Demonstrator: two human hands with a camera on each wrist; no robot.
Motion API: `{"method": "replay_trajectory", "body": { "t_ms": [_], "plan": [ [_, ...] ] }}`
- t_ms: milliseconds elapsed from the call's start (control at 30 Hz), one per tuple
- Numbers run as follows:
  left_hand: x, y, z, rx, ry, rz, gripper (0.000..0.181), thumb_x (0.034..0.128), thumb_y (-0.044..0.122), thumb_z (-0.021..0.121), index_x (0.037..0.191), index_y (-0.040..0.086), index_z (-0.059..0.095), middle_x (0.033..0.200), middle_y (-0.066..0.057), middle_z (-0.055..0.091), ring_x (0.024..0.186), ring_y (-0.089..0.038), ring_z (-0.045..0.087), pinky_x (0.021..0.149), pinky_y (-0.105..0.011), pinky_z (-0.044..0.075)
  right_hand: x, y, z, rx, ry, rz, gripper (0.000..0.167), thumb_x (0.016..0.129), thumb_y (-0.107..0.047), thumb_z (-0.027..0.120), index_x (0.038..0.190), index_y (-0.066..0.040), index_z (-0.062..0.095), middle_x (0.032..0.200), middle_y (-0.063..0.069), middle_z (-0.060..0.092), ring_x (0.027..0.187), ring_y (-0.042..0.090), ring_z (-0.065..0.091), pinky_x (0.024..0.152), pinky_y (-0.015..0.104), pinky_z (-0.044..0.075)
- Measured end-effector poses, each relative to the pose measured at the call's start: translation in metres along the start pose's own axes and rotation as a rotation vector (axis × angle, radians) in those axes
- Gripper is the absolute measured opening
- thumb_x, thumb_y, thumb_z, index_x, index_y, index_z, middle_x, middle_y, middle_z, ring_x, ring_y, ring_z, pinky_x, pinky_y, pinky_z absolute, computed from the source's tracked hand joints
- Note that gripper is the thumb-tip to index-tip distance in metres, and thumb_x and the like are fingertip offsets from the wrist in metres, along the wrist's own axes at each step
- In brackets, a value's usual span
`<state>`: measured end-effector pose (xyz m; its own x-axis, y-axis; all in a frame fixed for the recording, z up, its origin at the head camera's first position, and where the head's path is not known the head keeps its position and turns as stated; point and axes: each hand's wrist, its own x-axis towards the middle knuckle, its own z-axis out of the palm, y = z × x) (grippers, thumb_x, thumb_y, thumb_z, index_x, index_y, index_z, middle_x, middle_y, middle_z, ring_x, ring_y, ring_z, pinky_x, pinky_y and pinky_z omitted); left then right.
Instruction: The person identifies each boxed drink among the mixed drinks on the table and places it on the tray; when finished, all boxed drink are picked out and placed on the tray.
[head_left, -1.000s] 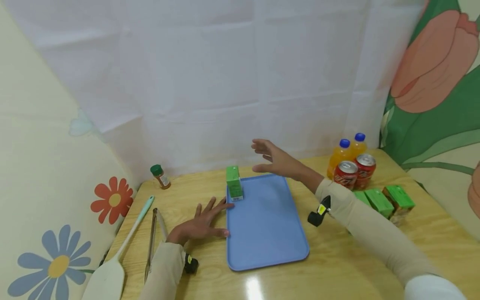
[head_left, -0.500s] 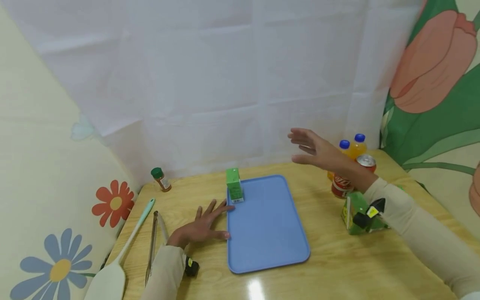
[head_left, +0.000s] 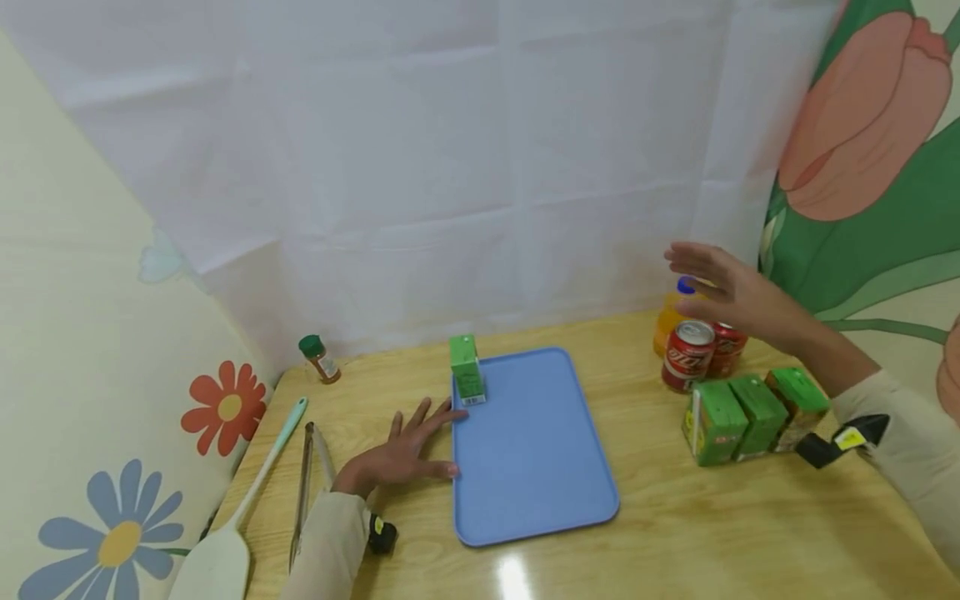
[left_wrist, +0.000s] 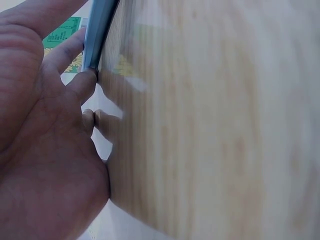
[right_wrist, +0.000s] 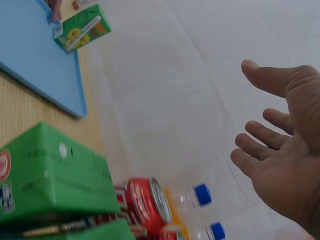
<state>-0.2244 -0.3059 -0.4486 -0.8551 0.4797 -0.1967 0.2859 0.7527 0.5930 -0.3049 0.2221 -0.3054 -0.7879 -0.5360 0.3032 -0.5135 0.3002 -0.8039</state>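
Wooden table [head_left: 660,533] carries a blue tray [head_left: 532,458]. The left hand [head_left: 397,454], fingers spread, touches its edge, one green carton [head_left: 467,371] standing just beyond. The right hand [head_left: 731,292], released and relaxed, is near red cans [head_left: 688,357].

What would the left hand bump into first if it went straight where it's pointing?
The blue tray: the left hand already seems to touch its edge. Beyond that, the green carton at its far left corner looks roughly in line, but depth is unclear.
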Motion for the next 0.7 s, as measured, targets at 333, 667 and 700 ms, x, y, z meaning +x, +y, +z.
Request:
{"method": "replay_trajectory", "body": {
  "t_ms": [333, 667, 700],
  "plan": [
    [0.001, 0.003, 0.002, 0.004, 0.001, 0.0, 0.084, 0.0911, 0.053, 0.069, 0.16, 0.034, 0.025, 0.169, -0.001, -0.001, 0.151, -0.034, -0.018, 0.111, -0.061, -0.023, -0.055, 0.016, -0.032, -0.051, 0.013, 0.101, 0.067, 0.104, -0.007, 0.053, 0.16, -0.028, 0.023, 0.163, 0.004, 0.028, 0.149, 0.03, 0.026, 0.096, 0.01, 0.042],
    [0.004, 0.006, -0.001, -0.004, 0.0, 0.015, 0.084, 0.091, 0.052, 0.069, 0.16, 0.032, 0.026, 0.169, -0.002, 0.0, 0.151, -0.034, -0.018, 0.111, -0.061, -0.024, -0.108, 0.055, -0.042, -0.116, 0.031, 0.167, 0.063, 0.106, -0.007, 0.051, 0.16, -0.023, 0.024, 0.164, -0.001, 0.023, 0.145, 0.008, 0.03, 0.09, 0.009, 0.044],
    [0.005, 0.006, 0.0, -0.005, 0.0, 0.015, 0.084, 0.0909, 0.052, 0.07, 0.16, 0.032, 0.026, 0.169, -0.002, 0.0, 0.151, -0.034, -0.017, 0.111, -0.061, -0.024, -0.113, 0.06, -0.041, -0.103, 0.023, 0.159, 0.062, 0.106, -0.005, 0.049, 0.16, -0.021, 0.024, 0.164, 0.0, 0.024, 0.141, 0.001, 0.032, 0.091, 0.008, 0.043]
  ]
}}
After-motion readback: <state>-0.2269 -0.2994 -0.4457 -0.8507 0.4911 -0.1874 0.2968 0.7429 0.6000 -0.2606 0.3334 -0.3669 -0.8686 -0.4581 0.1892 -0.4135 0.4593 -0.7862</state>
